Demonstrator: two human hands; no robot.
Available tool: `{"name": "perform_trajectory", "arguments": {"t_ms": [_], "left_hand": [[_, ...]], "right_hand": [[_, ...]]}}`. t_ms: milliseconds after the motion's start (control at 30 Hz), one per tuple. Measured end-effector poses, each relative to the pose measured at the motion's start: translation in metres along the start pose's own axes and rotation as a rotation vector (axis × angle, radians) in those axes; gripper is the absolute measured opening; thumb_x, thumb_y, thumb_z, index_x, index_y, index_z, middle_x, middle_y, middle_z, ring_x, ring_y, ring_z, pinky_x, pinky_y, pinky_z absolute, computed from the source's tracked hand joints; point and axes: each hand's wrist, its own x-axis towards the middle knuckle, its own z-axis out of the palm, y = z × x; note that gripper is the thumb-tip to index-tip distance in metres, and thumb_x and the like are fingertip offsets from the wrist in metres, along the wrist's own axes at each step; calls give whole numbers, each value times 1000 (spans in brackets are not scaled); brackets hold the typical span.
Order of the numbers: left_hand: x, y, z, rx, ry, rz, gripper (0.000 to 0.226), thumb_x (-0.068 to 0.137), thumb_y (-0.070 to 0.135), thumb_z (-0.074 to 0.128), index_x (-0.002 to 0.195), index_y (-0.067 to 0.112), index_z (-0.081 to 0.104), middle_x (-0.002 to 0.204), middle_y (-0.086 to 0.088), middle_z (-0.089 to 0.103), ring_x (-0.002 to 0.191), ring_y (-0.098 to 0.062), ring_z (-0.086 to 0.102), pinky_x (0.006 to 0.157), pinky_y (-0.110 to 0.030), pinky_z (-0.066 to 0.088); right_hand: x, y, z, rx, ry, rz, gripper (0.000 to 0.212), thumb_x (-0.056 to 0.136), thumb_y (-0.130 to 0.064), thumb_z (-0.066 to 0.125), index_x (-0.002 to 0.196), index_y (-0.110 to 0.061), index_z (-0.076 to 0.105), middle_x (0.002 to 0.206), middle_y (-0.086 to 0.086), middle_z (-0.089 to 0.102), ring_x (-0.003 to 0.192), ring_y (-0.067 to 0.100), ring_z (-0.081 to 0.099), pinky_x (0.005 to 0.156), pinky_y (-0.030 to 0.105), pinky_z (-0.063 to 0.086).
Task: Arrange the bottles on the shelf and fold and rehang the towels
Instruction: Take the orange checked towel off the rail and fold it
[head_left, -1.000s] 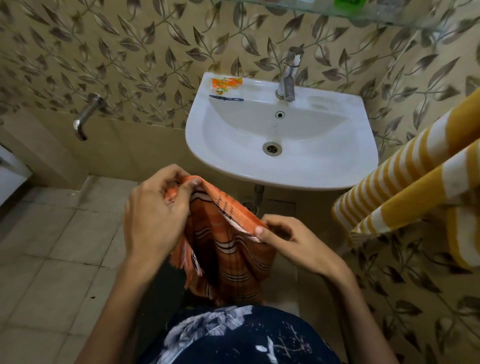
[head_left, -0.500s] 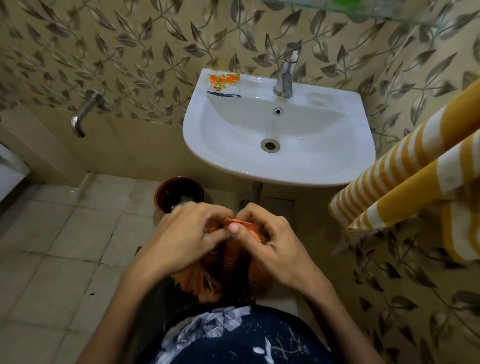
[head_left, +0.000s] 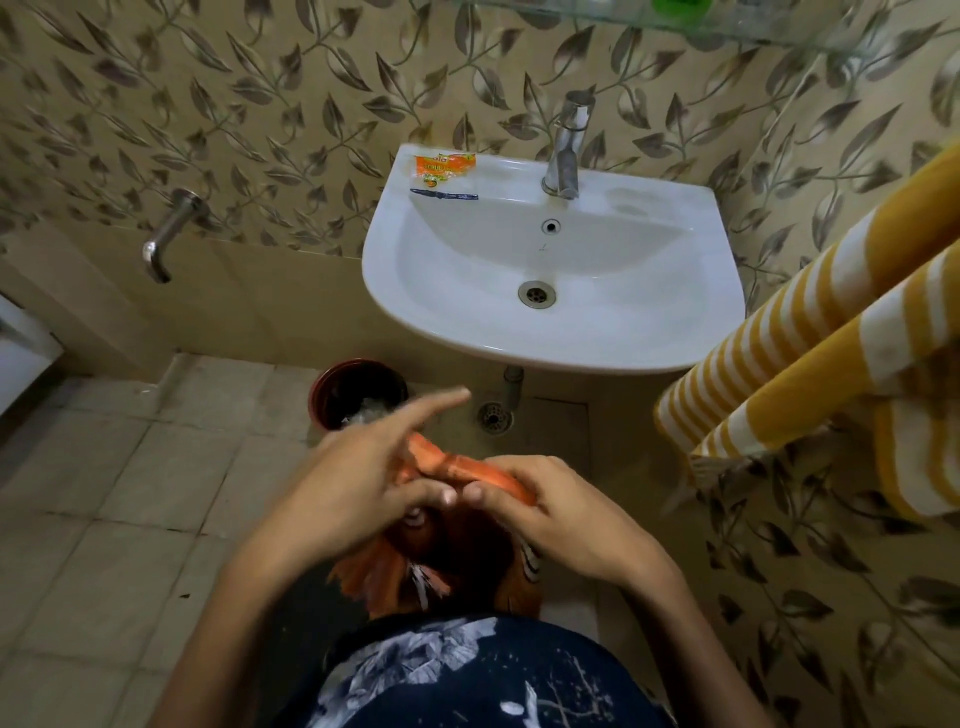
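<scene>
An orange striped towel (head_left: 457, 465) hangs folded in front of my body, its fringed end (head_left: 374, 577) drooping below my hands. My left hand (head_left: 358, 478) pinches the fold with thumb and lower fingers while its index finger points out toward the sink. My right hand (head_left: 550, 514) grips the folded top edge from the right. The two thumbs nearly touch. A yellow and white striped towel (head_left: 810, 332) hangs on the right wall. A glass shelf (head_left: 727, 21) runs along the top edge with a green object (head_left: 680, 6) on it.
A white sink (head_left: 649, 332) with a steel tap (head_left: 566, 145) is straight ahead, an orange sachet (head_left: 441, 169) on its rim. A dark red bin (head_left: 358, 389) stands on the tiled floor below. A wall spout (head_left: 166, 234) sticks out at left.
The towel went from spread between my hands to bunched into a narrow fold as the hands came together. My left index finger has now lifted and points forward.
</scene>
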Motion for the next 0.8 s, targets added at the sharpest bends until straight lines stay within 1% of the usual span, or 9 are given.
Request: {"name": "perform_trajectory", "arguments": {"t_ms": [33,100,233,333,433,533,667,767,800], "left_hand": [[1,3,7,50,-62,21,62,77,42,67,117,70,29,106,12,67,88,-4,62,87,-36,50],[3,5,16,161,-106,53,41,83,41,61,111,59,37,104,20,64,98,-6,59,87,-40,49],[4,-2,12,201,32,52,10,81,45,56,81,46,46,73,19,56,80,-9,54,73,-36,47],[2,-1,7,154,125,36,9,82,46,56,78,43,48,68,18,55,71,-10,52,68,-34,47],[1,-3,2,87,256,-3,10,83,43,58,79,35,54,74,14,62,77,-15,59,70,-36,48],[-1,-6,-3,39,360,-69,12,84,42,58,75,35,53,75,14,62,78,-20,59,74,-38,45],[-1,-12,-6,-30,496,-139,18,84,40,58,69,35,50,69,16,58,72,-19,57,68,-36,44],[1,-15,-6,-113,590,-210,17,86,37,57,71,30,52,69,14,58,68,-10,55,55,-28,38],[2,-16,-4,-133,607,-236,17,87,36,57,73,28,53,69,14,58,68,-11,55,54,-26,35]], "right_hand": [[1,-2,2,0,-15,-17,40,87,-64,44,87,-27,61,68,-11,59,56,1,51,51,21,37],[1,-5,6,-5,-32,-41,40,86,-64,47,86,-26,63,72,-10,62,61,1,55,55,26,44],[-1,-4,5,74,3,-57,38,84,-63,52,69,-28,52,61,-12,49,56,3,42,52,32,34],[-2,1,-2,53,7,-55,42,84,-62,55,74,-21,52,64,-8,48,57,6,43,52,34,33],[-5,11,-10,-8,33,3,47,83,-64,55,73,-19,47,62,-9,43,56,5,41,54,31,32],[-10,23,-16,-105,38,114,56,79,-73,48,71,-18,44,61,-7,42,56,8,42,55,32,32],[-16,35,-22,-159,29,243,50,80,-72,44,69,-23,45,64,-7,51,61,8,51,59,32,38],[-19,39,-25,-223,7,290,41,89,-62,40,79,-24,50,77,-6,60,74,14,59,69,40,47],[-19,38,-25,-225,9,286,39,91,-60,38,82,-25,50,81,-5,62,77,15,60,72,43,49]]}}
